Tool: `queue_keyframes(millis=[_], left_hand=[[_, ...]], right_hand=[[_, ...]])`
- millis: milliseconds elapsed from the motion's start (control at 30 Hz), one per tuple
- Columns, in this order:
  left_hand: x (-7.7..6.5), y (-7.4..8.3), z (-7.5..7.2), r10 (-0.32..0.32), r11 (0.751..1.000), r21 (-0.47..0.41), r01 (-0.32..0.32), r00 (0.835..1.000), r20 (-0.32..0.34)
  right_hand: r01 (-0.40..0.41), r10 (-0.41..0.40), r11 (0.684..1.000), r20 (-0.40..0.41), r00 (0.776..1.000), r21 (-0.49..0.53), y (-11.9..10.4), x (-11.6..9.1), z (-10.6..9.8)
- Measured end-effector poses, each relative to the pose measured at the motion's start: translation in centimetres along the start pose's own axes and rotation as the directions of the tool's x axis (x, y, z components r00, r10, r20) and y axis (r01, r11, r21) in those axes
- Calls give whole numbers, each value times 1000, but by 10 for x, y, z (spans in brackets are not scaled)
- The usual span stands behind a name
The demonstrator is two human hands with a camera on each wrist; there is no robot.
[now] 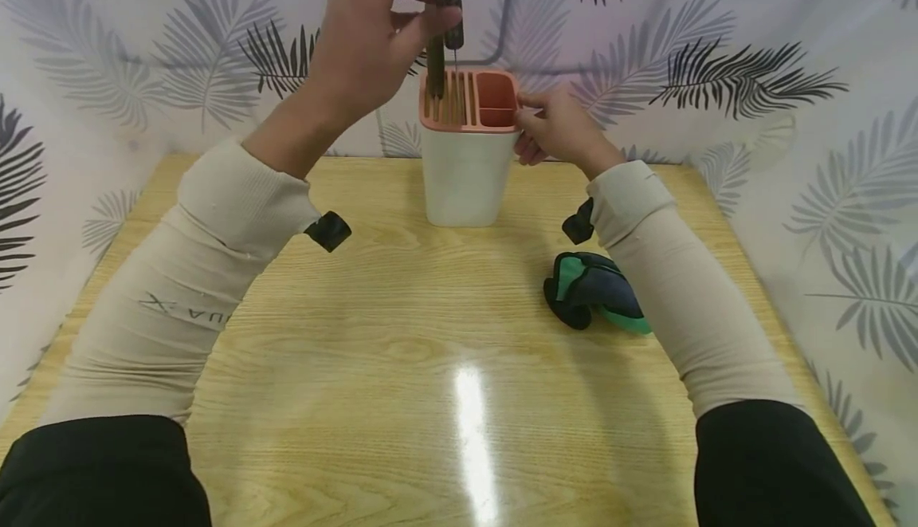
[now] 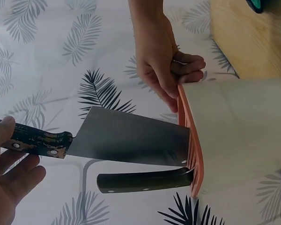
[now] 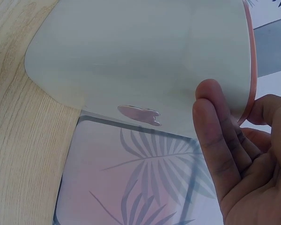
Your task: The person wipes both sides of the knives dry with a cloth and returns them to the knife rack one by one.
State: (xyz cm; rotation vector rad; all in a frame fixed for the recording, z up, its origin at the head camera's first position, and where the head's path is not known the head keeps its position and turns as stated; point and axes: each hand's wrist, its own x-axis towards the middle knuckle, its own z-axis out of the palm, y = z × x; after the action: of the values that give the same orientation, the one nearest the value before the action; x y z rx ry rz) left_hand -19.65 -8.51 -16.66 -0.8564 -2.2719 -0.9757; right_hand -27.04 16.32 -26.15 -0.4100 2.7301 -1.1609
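Note:
My left hand [image 1: 369, 45] grips the black, worn handle of a cleaver [image 2: 131, 136] above a white knife holder [image 1: 466, 180] with an orange slotted top. In the left wrist view, the blade's far end is at the slots, with most of the blade outside. A second knife [image 2: 140, 182] with a dark handle sits in a slot beside it, its blade hidden inside. My right hand [image 1: 562, 128] holds the holder's right rim between thumb and fingers. Fingers [image 3: 210, 136] of that hand lie along the outer wall in the right wrist view.
The holder stands upright near the back edge of the wooden table [image 1: 358, 351]. A green and dark blue object [image 1: 595, 292], its kind unclear, lies beside my right forearm. Leaf-patterned cloth [image 1: 810, 216] hangs behind the table and along its sides.

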Motion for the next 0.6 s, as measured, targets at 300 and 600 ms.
queue_keyframes(millis=[300,600], left_hand=[[25,-7,0,-94,993,79,92,995,21],[36,-9,5,-97,964,253,77,993,70]], right_hand=[[-2,2,1000,-4,1000,-11,-1,-1,0],[-1,1,1000,-8,1000,-19,0,1,1]])
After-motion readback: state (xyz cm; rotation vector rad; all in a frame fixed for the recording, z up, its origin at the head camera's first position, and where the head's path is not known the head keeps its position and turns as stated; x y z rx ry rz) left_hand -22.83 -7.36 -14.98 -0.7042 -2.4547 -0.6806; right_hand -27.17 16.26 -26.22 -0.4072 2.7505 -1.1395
